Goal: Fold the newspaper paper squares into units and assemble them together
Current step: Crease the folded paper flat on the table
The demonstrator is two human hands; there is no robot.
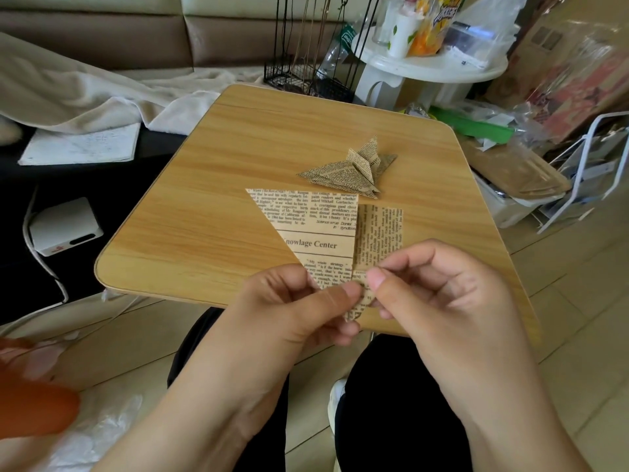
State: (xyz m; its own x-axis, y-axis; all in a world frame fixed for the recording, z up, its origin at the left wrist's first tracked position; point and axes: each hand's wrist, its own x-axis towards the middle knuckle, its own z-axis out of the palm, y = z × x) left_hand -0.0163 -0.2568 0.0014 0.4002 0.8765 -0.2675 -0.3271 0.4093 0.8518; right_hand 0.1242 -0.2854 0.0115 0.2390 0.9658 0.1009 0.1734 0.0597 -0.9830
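A newspaper-print paper (pixel 320 229), folded into a triangle with the words "Knowlage Center" on it, is held over the near edge of the small wooden table (pixel 211 185). My left hand (pixel 306 301) pinches its lower tip between thumb and fingers. My right hand (pixel 439 284) pinches the same tip from the right. A second layer or sheet of newsprint (pixel 381 229) shows behind the triangle's right edge. Further back on the table lies a pile of folded newspaper units (pixel 350 172).
A white round side table (pixel 432 68) with a cup and bags stands behind the table, beside a black wire basket (pixel 306 76). A sofa with a beige blanket (pixel 85 86) is at the left, a white box (pixel 64 226) below it. Clutter and a white rack (pixel 585 165) sit on the right.
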